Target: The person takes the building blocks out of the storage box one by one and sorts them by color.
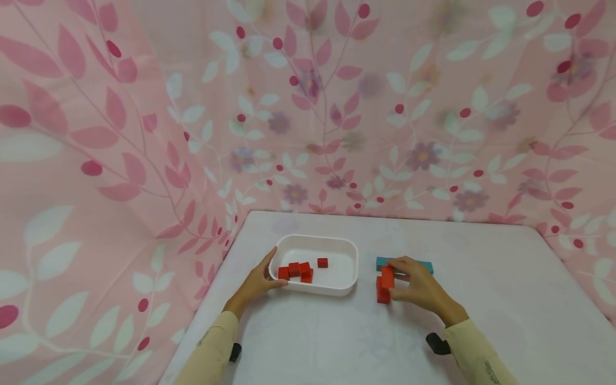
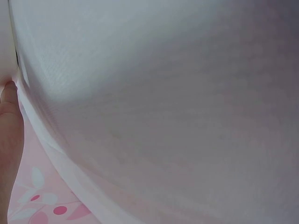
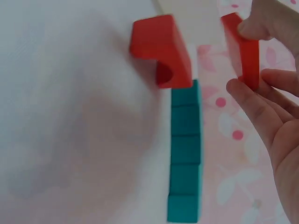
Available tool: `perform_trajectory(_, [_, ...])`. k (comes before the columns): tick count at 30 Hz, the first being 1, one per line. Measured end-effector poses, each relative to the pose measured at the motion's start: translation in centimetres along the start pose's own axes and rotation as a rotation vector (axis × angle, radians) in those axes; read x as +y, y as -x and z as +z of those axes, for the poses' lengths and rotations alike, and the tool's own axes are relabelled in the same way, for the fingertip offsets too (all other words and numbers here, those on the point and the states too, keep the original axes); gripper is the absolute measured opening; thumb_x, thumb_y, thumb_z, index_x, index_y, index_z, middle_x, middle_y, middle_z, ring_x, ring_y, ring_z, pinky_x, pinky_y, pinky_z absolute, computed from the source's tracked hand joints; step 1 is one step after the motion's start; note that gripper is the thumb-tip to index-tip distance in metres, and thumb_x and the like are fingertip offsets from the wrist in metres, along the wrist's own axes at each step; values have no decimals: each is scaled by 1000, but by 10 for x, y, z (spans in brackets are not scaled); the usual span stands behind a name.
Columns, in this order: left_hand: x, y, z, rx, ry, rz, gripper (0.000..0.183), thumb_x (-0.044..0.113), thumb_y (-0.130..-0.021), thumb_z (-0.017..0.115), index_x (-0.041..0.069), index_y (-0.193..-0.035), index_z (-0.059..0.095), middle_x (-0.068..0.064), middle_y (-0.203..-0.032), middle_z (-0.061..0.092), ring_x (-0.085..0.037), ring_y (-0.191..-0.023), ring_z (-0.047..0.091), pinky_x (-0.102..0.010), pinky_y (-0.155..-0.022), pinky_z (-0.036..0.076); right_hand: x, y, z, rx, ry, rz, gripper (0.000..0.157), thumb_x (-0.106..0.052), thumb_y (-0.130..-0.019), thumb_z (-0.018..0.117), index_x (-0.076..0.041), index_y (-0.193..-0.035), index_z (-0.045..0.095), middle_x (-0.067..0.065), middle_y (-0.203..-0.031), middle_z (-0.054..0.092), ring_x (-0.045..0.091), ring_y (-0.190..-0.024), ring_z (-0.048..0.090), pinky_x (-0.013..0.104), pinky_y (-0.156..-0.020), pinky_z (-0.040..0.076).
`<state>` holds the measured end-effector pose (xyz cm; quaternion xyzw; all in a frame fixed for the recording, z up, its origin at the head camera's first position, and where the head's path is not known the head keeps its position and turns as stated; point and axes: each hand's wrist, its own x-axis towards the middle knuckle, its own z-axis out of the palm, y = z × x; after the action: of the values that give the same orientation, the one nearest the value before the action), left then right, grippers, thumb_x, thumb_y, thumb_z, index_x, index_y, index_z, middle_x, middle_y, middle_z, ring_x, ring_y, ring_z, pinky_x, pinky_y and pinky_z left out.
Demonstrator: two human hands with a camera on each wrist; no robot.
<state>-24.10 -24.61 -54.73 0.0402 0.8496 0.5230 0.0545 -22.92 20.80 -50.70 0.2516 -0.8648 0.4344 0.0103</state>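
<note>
My left hand [image 1: 256,282] grips the near left corner of a white tray [image 1: 340,270], thumb along its front wall and fingers at its left side. In the left wrist view only part of a finger [image 2: 9,130] shows against the tray's edge. Several small red cubes [image 1: 305,269] lie inside the tray, mostly at its left. To the right of the tray, my right hand [image 1: 420,286] pinches a flat-sided red block [image 3: 249,56] between thumb and fingertips. Another red block [image 3: 156,37], notched underneath, stands on the table by it; the held block looks apart from it in the right wrist view.
A straight row of teal cubes [image 3: 185,149] lies on the white-covered table [image 1: 337,337] behind the right hand. Pink floral cloth [image 1: 327,107] hangs at the back and left of the table.
</note>
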Motion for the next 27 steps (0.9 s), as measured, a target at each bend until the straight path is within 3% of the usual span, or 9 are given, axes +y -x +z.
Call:
perform_trajectory(8, [4, 1, -1, -9, 10, -6, 103, 29, -77, 84, 37, -156, 18, -3, -160, 23, -33, -140, 35, -42, -102, 43, 21, 16, 0, 34, 31, -22, 68, -6, -71, 84, 7, -131, 57, 5, -118, 56, 23, -103, 65, 38, -84, 56])
perform_trajectory(16, [5, 1, -2, -42, 31, -10, 104, 20, -79, 83, 25, -158, 15, -12, -161, 17, -39, -140, 30, -45, -102, 41, 36, 23, 10, -6, 105, 25, 65, -8, -71, 83, -1, -131, 59, -1, -119, 57, 21, -108, 60, 37, -87, 56])
perform_trajectory(27, [-1, -1, -2, -14, 33, 9, 106, 34, -73, 86, 40, -155, 20, -3, -160, 24, -32, -139, 37, -40, -101, 44, 44, 23, 15, -2, 187, 34, 66, -15, -69, 88, -6, -128, 61, 0, -122, 61, 20, -113, 56, 41, -89, 55])
